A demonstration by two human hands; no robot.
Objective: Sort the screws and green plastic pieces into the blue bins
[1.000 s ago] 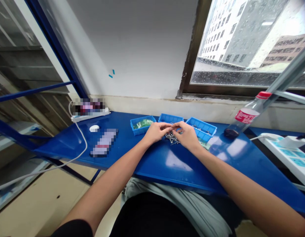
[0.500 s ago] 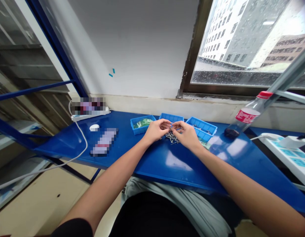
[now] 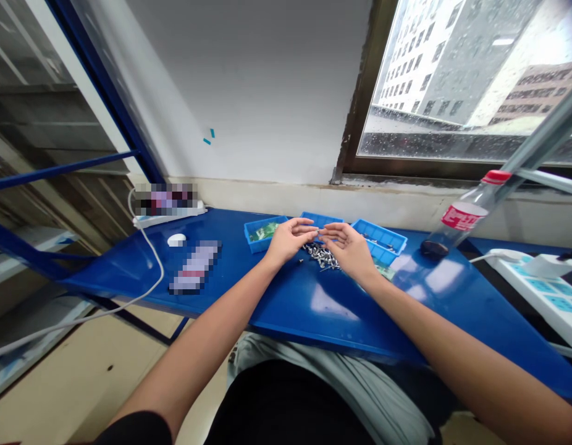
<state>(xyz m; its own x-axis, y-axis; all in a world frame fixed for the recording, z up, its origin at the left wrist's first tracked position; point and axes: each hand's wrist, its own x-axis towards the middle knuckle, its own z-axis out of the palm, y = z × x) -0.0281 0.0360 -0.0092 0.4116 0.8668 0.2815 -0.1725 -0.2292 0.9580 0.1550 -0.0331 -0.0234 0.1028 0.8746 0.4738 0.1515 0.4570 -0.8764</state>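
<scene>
My left hand (image 3: pixel 288 238) and my right hand (image 3: pixel 346 245) are raised a little above a blue table (image 3: pixel 286 296), fingertips nearly meeting. Between the fingertips both hands pinch a tiny part too small to name. Just below them lies a pile of small metal parts (image 3: pixel 319 254) on the table. Behind the hands stand three shallow blue trays: a left tray (image 3: pixel 262 232) with green pieces, a middle tray (image 3: pixel 321 219), and a right tray (image 3: pixel 381 240).
A plastic bottle with a red cap (image 3: pixel 462 216) leans at the right near a white power strip (image 3: pixel 540 287). A white cable (image 3: pixel 147 259), a small white object (image 3: pixel 176 240) and blurred items lie on the left. Window and wall are behind.
Both hands have lifted slightly off the pile and turned more palm-up, uncovering more of the metal parts. The fingertips stay close together.
</scene>
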